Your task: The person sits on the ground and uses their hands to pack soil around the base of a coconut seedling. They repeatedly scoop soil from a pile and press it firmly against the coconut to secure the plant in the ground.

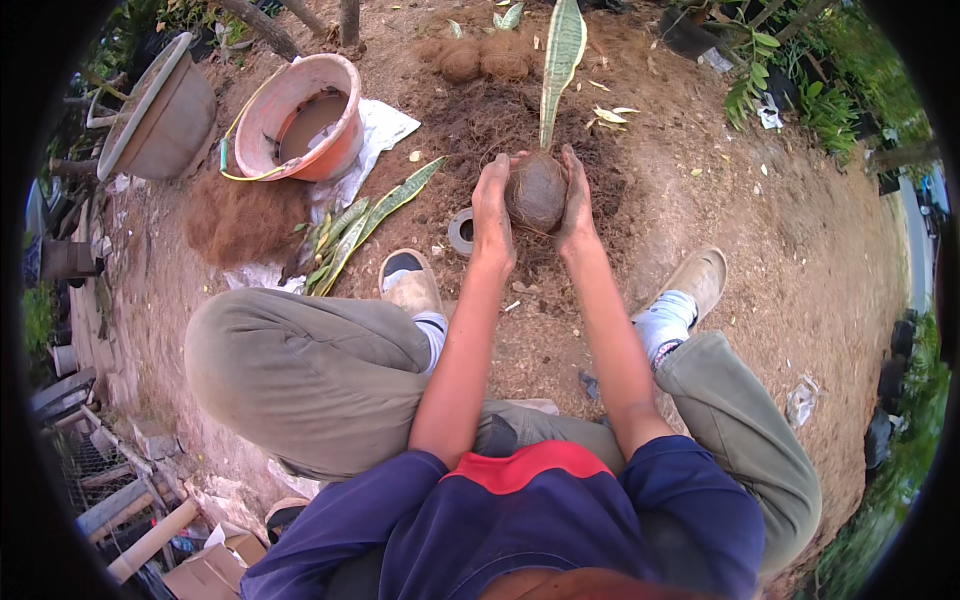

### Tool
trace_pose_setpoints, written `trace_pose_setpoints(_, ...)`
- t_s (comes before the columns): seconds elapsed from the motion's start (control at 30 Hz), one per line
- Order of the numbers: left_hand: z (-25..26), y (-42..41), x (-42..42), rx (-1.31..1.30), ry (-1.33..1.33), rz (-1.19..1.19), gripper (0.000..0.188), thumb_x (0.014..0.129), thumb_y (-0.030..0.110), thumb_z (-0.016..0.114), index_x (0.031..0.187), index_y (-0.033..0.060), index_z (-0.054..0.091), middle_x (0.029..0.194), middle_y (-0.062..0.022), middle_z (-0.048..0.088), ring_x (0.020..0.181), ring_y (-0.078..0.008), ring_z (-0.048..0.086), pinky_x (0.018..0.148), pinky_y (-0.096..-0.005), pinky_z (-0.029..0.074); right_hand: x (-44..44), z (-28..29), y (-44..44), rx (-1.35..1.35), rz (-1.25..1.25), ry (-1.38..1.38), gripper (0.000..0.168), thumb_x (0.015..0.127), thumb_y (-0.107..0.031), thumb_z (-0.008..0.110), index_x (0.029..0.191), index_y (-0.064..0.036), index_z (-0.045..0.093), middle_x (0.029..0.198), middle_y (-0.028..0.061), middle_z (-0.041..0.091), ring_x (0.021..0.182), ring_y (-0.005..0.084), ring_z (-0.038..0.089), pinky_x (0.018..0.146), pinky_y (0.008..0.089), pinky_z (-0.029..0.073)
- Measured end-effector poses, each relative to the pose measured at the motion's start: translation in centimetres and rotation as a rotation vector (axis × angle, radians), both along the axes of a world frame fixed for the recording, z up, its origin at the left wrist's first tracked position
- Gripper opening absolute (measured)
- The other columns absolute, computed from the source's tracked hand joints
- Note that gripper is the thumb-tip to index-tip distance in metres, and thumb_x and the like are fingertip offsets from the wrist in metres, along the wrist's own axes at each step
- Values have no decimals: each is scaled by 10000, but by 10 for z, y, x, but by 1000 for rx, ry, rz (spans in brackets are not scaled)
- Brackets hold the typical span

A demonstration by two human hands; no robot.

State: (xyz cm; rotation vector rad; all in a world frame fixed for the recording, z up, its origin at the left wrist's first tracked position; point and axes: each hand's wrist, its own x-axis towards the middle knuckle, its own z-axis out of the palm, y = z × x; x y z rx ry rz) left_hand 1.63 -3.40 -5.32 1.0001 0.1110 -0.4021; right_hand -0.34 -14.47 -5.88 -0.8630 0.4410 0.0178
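Between my two palms is a dark brown root ball (536,193), round and wrapped in fine fibre. A single broad snake plant leaf (562,71), green with pale yellow margins, rises from its top. My left hand (493,206) presses on the ball's left side, and my right hand (576,196) cups its right side. Both hands are soiled. Loose dark fibre and soil (611,176) lie around and beneath them. Just left of my left hand, a grey ring-shaped object (460,231) rests on the ground, partly covered by that hand.
Several cut snake plant leaves (367,225) lie by a heap of brown coir fibre (247,217). An orange bucket (341,150) of muddy water stands on white sheeting (386,124). A large planter (161,139) leans behind it. Fibre-wrapped balls (504,58) sit at the far side.
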Motion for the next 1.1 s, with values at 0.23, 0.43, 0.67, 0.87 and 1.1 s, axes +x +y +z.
trace_pose_setpoints(0.23,10,-7,-3,751,-581,164,540,991,467,511,1279,13,564,1381,-246,446,1308,-350,416,1111,-407,310,-3,5,-10,267,-82,42,643,959,-592,440,1315,-68,550,1302,129,587,1184,279,573,1047,483,421)
trace_pose_setpoints(0.43,11,12,8,-55,-60,52,542,1039,448,426,1252,-20,597,1201,-130,621,1161,-196,568,1061,-361,395,-4,19,-7,-49,23,60,595,965,-541,492,1297,-52,562,1309,113,600,1203,245,572,1042,421,442)
trace_pose_setpoints(0.67,8,-6,0,901,-566,208,640,1040,483,378,1393,-44,468,1438,-240,440,1342,-341,436,1130,-394,309,-5,17,-3,249,-155,27,579,975,-540,466,1301,-71,563,1283,99,613,1199,246,579,1056,418,439)
trace_pose_setpoints(0.87,-1,-4,3,105,-61,140,657,1034,523,377,1427,-2,411,1348,-167,524,1304,-281,486,1119,-417,355,-1,23,-17,-389,-34,-14,615,991,-571,437,1281,-49,584,1199,96,638,1129,215,590,995,371,449)
trace_pose_setpoints(1.1,-13,-13,-5,190,-101,119,596,1020,501,442,1341,1,495,1308,-156,545,1244,-268,509,1086,-409,353,6,-3,0,-192,-127,-47,432,1006,-437,499,1225,-82,613,1171,76,647,1069,197,624,968,348,484)
